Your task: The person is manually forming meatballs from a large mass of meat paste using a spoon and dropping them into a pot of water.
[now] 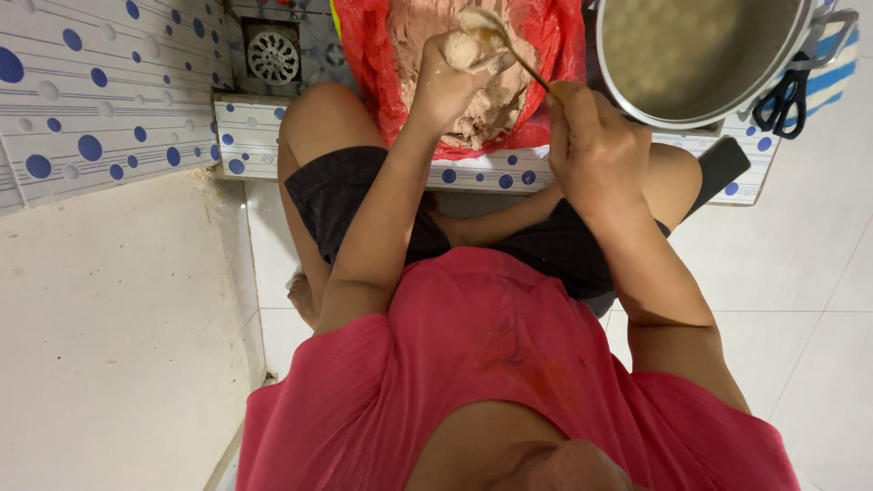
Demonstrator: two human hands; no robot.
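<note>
Paste ball [461, 50], pale, rounded, squeezed from fist

The person wears a pinkish-red short-sleeved shirt [509, 364] — loose, with a faint darker orange stain on the chest, well below the fingers. Dark, nearly black shorts [364, 195] cover the thighs, ending above bare knees. Both arms are bare from the sleeve hems down to the fingers — no rings, watch or bands visible.
</note>
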